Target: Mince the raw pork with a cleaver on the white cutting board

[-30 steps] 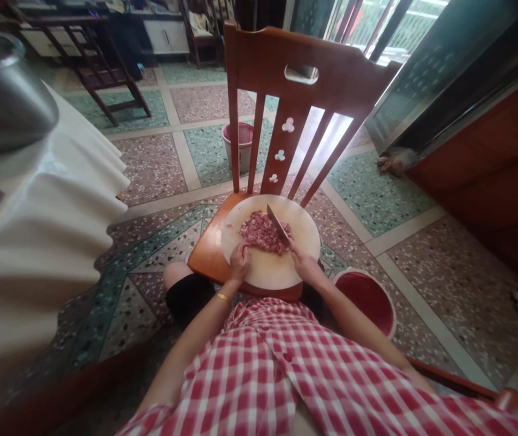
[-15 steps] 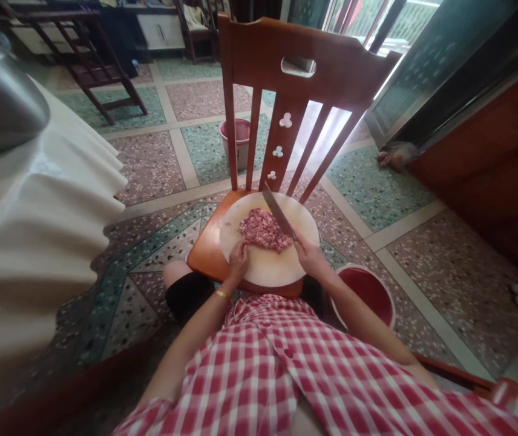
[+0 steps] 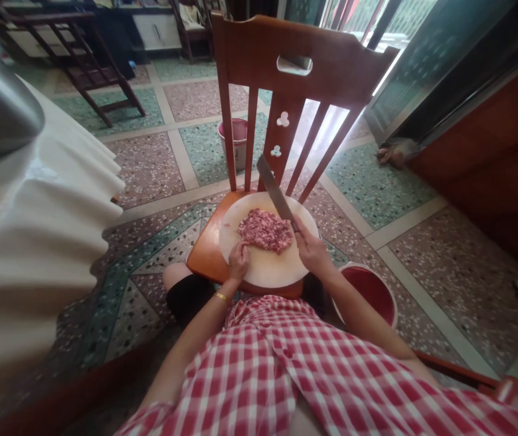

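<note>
A heap of chopped meat (image 3: 264,230), pinkish red and finely cut, lies on a round pale cutting board (image 3: 268,269). The board rests on the seat of a wooden chair (image 3: 207,254). My right hand (image 3: 311,248) grips the handle of a kitchen knife (image 3: 273,188) with a broad blade. The blade is raised above the far right part of the meat and points toward the chair back. At the board's near left edge, my left hand (image 3: 239,260) has its fingers curled together beside the meat. Whatever those fingers hold, if anything, is hidden.
A red-lined bucket (image 3: 370,293) stands on the floor by my right forearm, and a smaller bin (image 3: 239,142) behind the chair. On the left, a table with a cream cloth (image 3: 72,200) bears a metal pot (image 3: 2,103). The slatted chair back (image 3: 295,54) rises beyond the board.
My right hand has lifted the knife, so the blade is higher and farther from the meat. My left hand stays at the same spot on the board.
</note>
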The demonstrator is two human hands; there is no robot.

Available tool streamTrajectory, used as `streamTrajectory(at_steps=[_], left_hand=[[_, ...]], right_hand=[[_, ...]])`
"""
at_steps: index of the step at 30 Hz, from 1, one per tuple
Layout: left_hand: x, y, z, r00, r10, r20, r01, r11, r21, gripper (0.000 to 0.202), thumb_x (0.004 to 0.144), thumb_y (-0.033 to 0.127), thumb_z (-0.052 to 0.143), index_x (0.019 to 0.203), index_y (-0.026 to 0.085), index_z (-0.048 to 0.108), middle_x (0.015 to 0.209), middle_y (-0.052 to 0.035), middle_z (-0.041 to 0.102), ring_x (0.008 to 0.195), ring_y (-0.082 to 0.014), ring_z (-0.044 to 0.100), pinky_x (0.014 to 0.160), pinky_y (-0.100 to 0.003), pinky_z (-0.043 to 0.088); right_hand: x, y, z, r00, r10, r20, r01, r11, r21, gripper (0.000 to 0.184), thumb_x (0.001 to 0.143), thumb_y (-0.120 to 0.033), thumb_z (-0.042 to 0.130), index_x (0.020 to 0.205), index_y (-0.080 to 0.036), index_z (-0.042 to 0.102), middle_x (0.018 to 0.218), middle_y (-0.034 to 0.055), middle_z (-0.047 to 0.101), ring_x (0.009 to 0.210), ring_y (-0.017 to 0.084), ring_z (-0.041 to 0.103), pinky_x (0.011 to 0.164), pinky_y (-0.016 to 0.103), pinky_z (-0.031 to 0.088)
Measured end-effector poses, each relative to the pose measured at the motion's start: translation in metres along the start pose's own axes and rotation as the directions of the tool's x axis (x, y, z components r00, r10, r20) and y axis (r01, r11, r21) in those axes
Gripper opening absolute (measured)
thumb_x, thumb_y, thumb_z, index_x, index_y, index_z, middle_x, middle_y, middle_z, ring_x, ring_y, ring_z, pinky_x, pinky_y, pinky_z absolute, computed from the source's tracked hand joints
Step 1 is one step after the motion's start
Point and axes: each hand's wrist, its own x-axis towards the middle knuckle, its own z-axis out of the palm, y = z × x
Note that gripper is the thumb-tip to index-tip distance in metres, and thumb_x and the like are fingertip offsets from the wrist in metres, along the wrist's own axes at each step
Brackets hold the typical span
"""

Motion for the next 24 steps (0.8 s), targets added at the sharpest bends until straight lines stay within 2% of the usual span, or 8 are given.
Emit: streamTrajectory(at_steps=[2,7,10,13,15,19,21,24], left_hand=[[0.0,0.001,0.0,1.0,-0.003,-0.006,0.003,1.0,-0.005,0.021,0.086,0.021,0.036,0.094,0.018,0.056,0.088,-0.0058,0.061,0.086,-0.0163,0.057,0.082,-0.03,0.044],[-0.001,0.002,-0.002,1.0,-0.008,-0.012,0.008,1.0,-0.004,0.021,0.086,0.02,0.037,0.094,0.018,0.056,0.088,-0.0059,0.061,0.085,-0.0164,0.057,0.081,-0.03,0.044],[0.0,0.002,-0.003,1.0,-0.012,0.011,0.012,1.0,-0.005,0.021,0.085,0.02,0.037,0.094,0.017,0.056,0.087,-0.0061,0.061,0.085,-0.0168,0.057,0.081,-0.03,0.045],[0.0,0.002,-0.003,1.0,-0.015,0.005,0.015,1.0,-0.003,0.021,0.086,0.021,0.037,0.095,0.017,0.056,0.088,-0.0063,0.061,0.085,-0.0171,0.057,0.081,-0.031,0.045],[-0.001,0.001,-0.002,1.0,-0.014,-0.008,0.014,1.0,0.002,0.021,0.086,0.02,0.037,0.094,0.017,0.056,0.087,-0.006,0.061,0.085,-0.0168,0.057,0.08,-0.03,0.045],[-0.001,-0.001,0.0,1.0,-0.013,-0.019,0.013,1.0,0.007,0.021,0.086,0.019,0.037,0.093,0.017,0.056,0.087,-0.0056,0.061,0.083,-0.016,0.057,0.08,-0.029,0.045],[-0.001,-0.002,0.0,1.0,-0.017,-0.015,0.017,1.0,-0.001,0.021,0.086,0.02,0.037,0.092,0.017,0.056,0.086,-0.0054,0.061,0.083,-0.0157,0.057,0.079,-0.029,0.045],[-0.001,0.0,0.0,1.0,-0.011,-0.016,0.011,1.0,-0.014,0.021,0.086,0.021,0.037,0.093,0.017,0.056,0.087,-0.0051,0.061,0.083,-0.0152,0.057,0.08,-0.028,0.044]], right_hand=[[0.001,0.0,0.007,1.0,0.022,-0.006,-0.022,0.999,-0.027,0.052,0.093,-0.027,0.03,0.144,-0.02,0.021,0.134,0.0106,0.046,0.109,0.023,0.056,0.087,0.034,0.047],[-0.003,0.02,0.031,0.955,0.155,0.252,-0.133,0.986,-0.103,0.05,0.09,-0.021,0.035,0.14,-0.02,0.032,0.122,0.0093,0.058,0.1,0.024,0.061,0.083,0.034,0.05],[0.0,0.011,0.013,0.988,0.06,0.141,-0.058,0.998,-0.016,0.048,0.092,-0.025,0.032,0.14,-0.023,0.031,0.122,0.006,0.058,0.106,0.021,0.058,0.086,0.031,0.048],[0.002,0.0,0.006,0.999,-0.041,-0.03,0.043,0.998,0.047,0.051,0.093,-0.026,0.03,0.143,-0.02,0.023,0.133,0.0073,0.049,0.114,0.02,0.052,0.09,0.029,0.045],[-0.002,0.002,0.018,1.0,-0.012,0.003,0.012,0.999,0.037,0.052,0.092,-0.024,0.031,0.143,-0.017,0.023,0.133,0.0106,0.047,0.11,0.021,0.055,0.087,0.03,0.046],[-0.014,0.015,0.041,0.955,0.131,0.265,-0.13,0.991,-0.02,0.049,0.09,-0.021,0.034,0.139,-0.018,0.034,0.12,0.0121,0.059,0.088,0.023,0.066,0.076,0.032,0.051],[-0.014,0.011,0.033,0.965,0.108,0.239,-0.117,0.993,0.026,0.048,0.091,-0.024,0.033,0.138,-0.019,0.035,0.117,0.0103,0.062,0.087,0.023,0.065,0.077,0.032,0.05],[-0.007,-0.006,0.018,0.997,-0.015,0.081,0.004,0.991,0.137,0.05,0.092,-0.028,0.031,0.142,-0.021,0.028,0.122,0.0077,0.059,0.096,0.02,0.062,0.084,0.031,0.048]])
